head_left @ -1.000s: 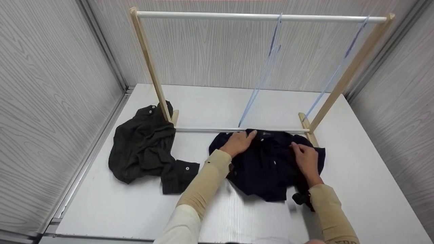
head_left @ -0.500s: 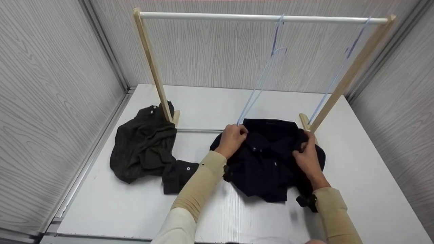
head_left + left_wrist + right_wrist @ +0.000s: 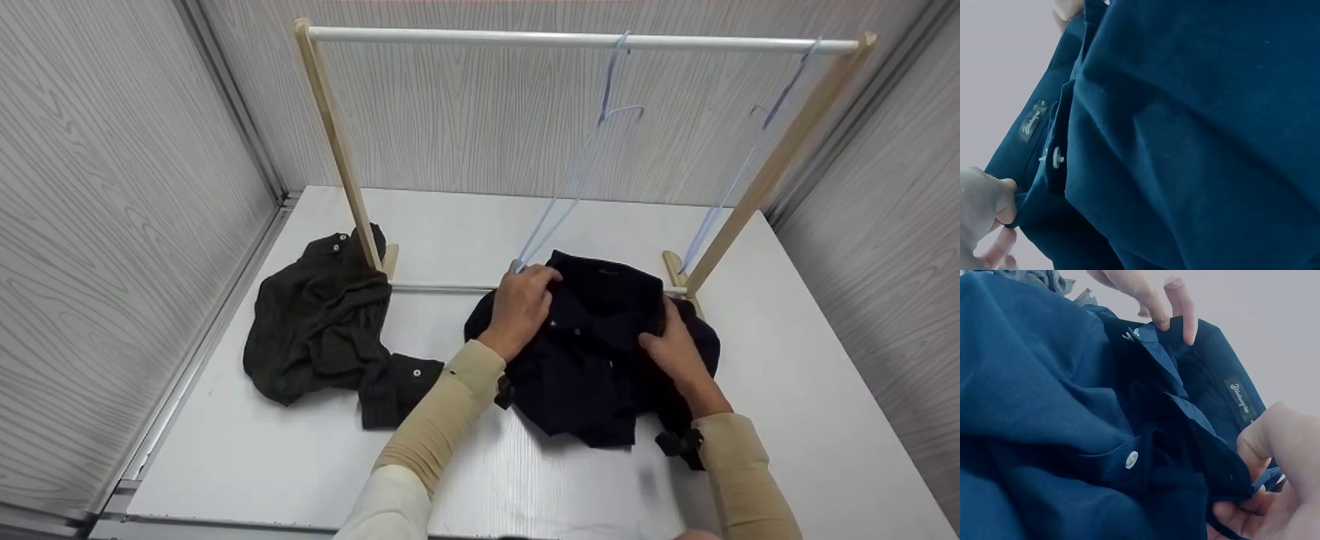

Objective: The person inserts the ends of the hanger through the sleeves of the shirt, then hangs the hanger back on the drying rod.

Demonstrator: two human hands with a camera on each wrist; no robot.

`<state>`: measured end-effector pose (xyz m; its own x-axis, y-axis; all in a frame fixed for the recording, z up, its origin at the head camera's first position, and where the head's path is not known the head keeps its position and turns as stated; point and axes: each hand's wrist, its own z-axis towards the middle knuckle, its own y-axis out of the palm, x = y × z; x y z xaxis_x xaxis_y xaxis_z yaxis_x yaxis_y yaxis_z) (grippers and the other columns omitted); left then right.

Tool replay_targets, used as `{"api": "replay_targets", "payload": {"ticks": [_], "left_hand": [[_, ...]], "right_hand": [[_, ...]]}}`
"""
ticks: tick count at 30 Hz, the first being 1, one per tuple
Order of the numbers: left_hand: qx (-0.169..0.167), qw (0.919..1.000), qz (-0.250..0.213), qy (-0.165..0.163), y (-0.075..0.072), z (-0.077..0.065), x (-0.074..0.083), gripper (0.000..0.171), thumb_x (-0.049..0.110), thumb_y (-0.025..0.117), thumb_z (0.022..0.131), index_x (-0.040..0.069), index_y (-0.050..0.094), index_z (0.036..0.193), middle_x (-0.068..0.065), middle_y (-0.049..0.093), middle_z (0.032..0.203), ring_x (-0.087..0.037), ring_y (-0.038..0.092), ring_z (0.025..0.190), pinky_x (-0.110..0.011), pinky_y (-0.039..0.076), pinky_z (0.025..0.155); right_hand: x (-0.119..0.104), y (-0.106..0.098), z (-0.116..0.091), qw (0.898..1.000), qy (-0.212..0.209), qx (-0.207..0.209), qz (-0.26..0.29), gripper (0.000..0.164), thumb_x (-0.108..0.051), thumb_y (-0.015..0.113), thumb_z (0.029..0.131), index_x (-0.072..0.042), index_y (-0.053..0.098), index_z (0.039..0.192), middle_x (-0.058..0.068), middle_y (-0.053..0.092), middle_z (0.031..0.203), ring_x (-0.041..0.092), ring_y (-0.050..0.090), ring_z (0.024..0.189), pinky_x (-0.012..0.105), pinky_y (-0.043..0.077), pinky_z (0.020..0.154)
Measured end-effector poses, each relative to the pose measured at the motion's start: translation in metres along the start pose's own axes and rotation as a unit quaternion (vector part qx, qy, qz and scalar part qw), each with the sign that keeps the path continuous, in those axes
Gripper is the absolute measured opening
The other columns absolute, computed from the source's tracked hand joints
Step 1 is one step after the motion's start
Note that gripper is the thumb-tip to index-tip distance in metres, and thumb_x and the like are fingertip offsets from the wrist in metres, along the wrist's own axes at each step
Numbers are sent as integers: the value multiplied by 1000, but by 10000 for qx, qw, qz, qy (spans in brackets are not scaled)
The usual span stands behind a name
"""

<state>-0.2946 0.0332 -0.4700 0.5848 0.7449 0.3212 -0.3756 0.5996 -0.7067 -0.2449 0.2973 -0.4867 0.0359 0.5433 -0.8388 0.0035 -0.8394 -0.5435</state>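
Note:
A navy shirt (image 3: 577, 382) with white buttons lies crumpled on the table, its collar raised toward the rack. My left hand (image 3: 519, 304) pinches the collar's left side, beside the lower end of a pale blue hanger (image 3: 559, 199). On the opposite side my right hand (image 3: 679, 349) grips the collar edge between thumb and fingers. Inside the neck, a woven label (image 3: 1239, 398) shows in the right wrist view, between both hands. The left wrist view shows the left thumb and finger (image 3: 1002, 205) closed on the fabric near a button (image 3: 1058, 158).
A rack with a white top rail (image 3: 465, 36) and wooden posts stands behind the shirt. Another blue hanger (image 3: 724, 199) hangs by the right post. At left, a dark green shirt (image 3: 315, 330) lies bunched against the left post. Grey panels (image 3: 112, 225) wall the table (image 3: 247, 472).
The navy collar has been lifted and spread wider toward the rack. My left hand has moved slightly up; the right has shifted up along the collar. The nearer hanger has turned, its lower end swinging left.

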Motion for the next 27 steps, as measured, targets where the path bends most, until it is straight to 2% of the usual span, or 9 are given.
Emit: {"api": "replay_targets", "payload": {"ticks": [4, 6, 9, 11, 12, 15, 19, 22, 27], "left_hand": [[100, 9991, 403, 36, 1, -4, 2, 22, 2, 62, 88, 13, 71, 104, -2, 72, 105, -20, 68, 93, -36, 55, 85], [32, 9993, 370, 0, 2, -6, 3, 20, 5, 62, 90, 13, 69, 107, -3, 70, 107, -22, 66, 93, -34, 55, 81], [-193, 9996, 179, -33, 2, -10, 3, 23, 7, 62, 92, 11, 65, 114, -5, 65, 114, -24, 62, 96, -30, 54, 81], [-366, 9993, 11, 23, 1, -12, 4, 27, 4, 60, 93, 10, 62, 120, -6, 61, 118, -24, 60, 96, -29, 53, 81], [-428, 9990, -45, 84, 1, -13, 4, 30, 1, 58, 93, 10, 61, 122, -7, 60, 119, -24, 60, 97, -29, 53, 81], [-513, 9982, -160, 259, -1, -15, 3, 41, -8, 54, 91, 9, 58, 127, -7, 58, 122, -24, 60, 98, -29, 52, 86], [-593, 9975, -286, 242, -6, -15, 1, 52, -13, 54, 88, 12, 54, 134, -5, 59, 127, -25, 60, 104, -30, 51, 92], [-697, 9966, -398, 171, -11, -16, -4, 57, -15, 53, 87, 13, 52, 137, -5, 60, 130, -25, 60, 105, -30, 50, 91], [-815, 9950, -560, 140, -20, -20, -11, 56, -15, 52, 87, 10, 53, 137, -7, 62, 129, -26, 60, 97, -32, 51, 85]], "right_hand": [[-1, 4, -3, 9992, 14, -278, 281, 86, -3, 49, 88, -5, 1, 159, 25, 16, 163, 34, 25, 144, 47, 20, 118], [-3, 7, -5, 9986, 68, -346, 382, 83, -6, 48, 90, -7, 3, 159, 26, 24, 159, 34, 36, 136, 46, 32, 112], [-4, 14, -6, 9991, 186, -215, 327, 72, -16, 47, 97, -8, 11, 159, 27, 43, 142, 28, 53, 112, 35, 50, 90], [-4, 17, -5, 9998, 182, 3, 122, 65, -23, 48, 101, -7, 19, 157, 26, 52, 126, 27, 60, 91, 31, 54, 73], [-3, 19, -5, 9998, 137, 169, -32, 61, -25, 48, 102, -6, 24, 155, 25, 53, 123, 27, 61, 88, 31, 54, 70], [-1, 21, -2, 9967, -134, 681, -432, 51, -17, 51, 100, 1, 36, 146, 29, 54, 125, 35, 61, 101, 39, 51, 85], [1, 16, 0, 9889, -433, 1374, -355, 41, 1, 49, 92, 7, 45, 133, 30, 51, 133, 39, 48, 125, 46, 36, 106], [0, 11, -3, 9832, -514, 1752, -79, 39, 4, 48, 91, 5, 48, 129, 24, 56, 129, 30, 53, 112, 36, 42, 97], [-8, 1, -10, 9775, -676, 1994, 147, 33, 4, 47, 93, 2, 56, 124, 16, 63, 117, 7, 57, 86, 17, 51, 62]]}}
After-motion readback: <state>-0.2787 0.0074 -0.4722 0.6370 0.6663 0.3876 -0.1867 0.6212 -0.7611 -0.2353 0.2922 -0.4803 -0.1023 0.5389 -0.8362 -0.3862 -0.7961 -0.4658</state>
